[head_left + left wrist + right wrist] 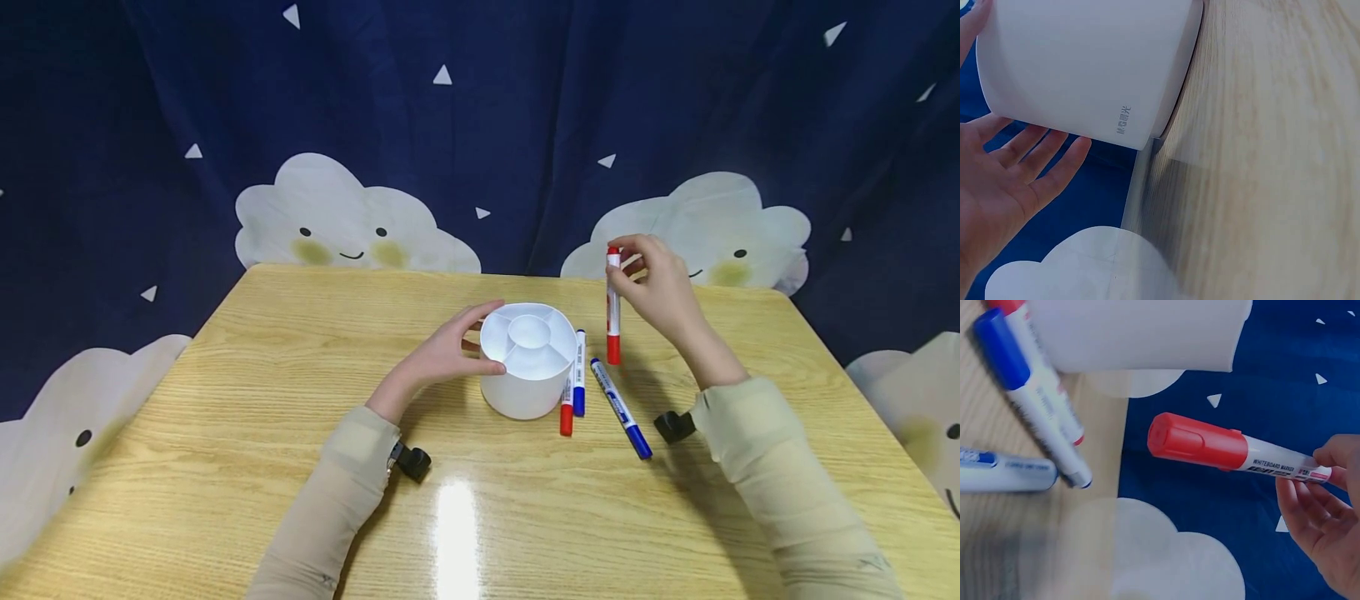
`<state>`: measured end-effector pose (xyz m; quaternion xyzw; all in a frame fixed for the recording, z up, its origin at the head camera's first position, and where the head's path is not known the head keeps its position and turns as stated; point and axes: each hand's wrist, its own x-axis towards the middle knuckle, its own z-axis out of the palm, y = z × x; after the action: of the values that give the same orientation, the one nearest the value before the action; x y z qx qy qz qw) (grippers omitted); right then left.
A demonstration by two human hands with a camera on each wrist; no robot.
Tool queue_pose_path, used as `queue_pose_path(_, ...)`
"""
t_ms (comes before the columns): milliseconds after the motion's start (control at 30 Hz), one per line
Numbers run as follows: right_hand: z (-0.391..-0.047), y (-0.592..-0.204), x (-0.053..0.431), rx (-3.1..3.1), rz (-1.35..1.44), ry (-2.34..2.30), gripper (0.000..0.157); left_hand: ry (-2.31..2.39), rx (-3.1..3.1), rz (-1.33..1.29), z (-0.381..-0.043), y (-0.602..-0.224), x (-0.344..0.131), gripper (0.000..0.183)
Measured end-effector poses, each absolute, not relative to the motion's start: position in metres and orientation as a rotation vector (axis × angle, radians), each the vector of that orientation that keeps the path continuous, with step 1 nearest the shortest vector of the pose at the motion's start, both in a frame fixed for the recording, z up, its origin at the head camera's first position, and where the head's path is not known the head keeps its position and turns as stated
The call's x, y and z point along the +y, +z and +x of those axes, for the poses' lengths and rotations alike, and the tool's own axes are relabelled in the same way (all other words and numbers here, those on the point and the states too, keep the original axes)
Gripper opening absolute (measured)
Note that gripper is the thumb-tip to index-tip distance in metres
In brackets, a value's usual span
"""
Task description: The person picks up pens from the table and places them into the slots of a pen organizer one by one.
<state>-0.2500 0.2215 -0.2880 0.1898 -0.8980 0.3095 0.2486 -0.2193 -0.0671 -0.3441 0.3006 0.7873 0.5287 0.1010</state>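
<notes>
A round white desk organizer [525, 393], divided into compartments about a central cup, stands on the table. My left hand [438, 354] holds its left side, thumb at the near rim and fingers round the far side; the left wrist view shows these fingers against its wall [1079, 75]. Above the table, to the right, my right hand [654, 283] pinches a red whiteboard marker [613, 308] by its upper end. This marker hangs upright, its red cap [1197, 442] downward. Close against the organizer's right side lie a red marker [566, 418] and a blue marker [579, 379].
Another blue marker [621, 410] lies slantwise on the wooden table [300, 350], right of the pair. Behind the table's far edge hangs a dark blue curtain [510, 133] with clouds and triangles. Each wrist wears a small black camera [411, 461].
</notes>
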Motion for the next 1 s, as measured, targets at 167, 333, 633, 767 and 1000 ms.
queue_pose_path(167, -0.252, -0.280, 0.215, -2.385, 0.496, 0.904, 0.028, 1.563, 2.323, 0.880, -0.220, -0.344, -0.067, 0.083)
queue_pose_path(333, -0.253, -0.269, 0.205, -2.295, 0.488, 0.953, 0.027, 1.575, 2.310, 0.875, -0.220, -0.345, -0.067, 0.083)
queue_pose_path(633, -0.251, -0.253, 0.187, -2.109, 0.551, 1.086, 0.028, 1.580, 2.307, 0.885, -0.219, -0.344, -0.067, 0.083)
queue_pose_path(767, -0.240, -0.242, 0.175, -2.050, 0.558, 1.129, 0.027, 1.585, 2.296, 0.873, -0.219, -0.343, -0.067, 0.082)
queue_pose_path(1000, -0.247, -0.246, 0.165, -2.032, 0.606, 1.154, 0.026, 1.584, 2.297, 0.872, -0.219, -0.344, -0.067, 0.082)
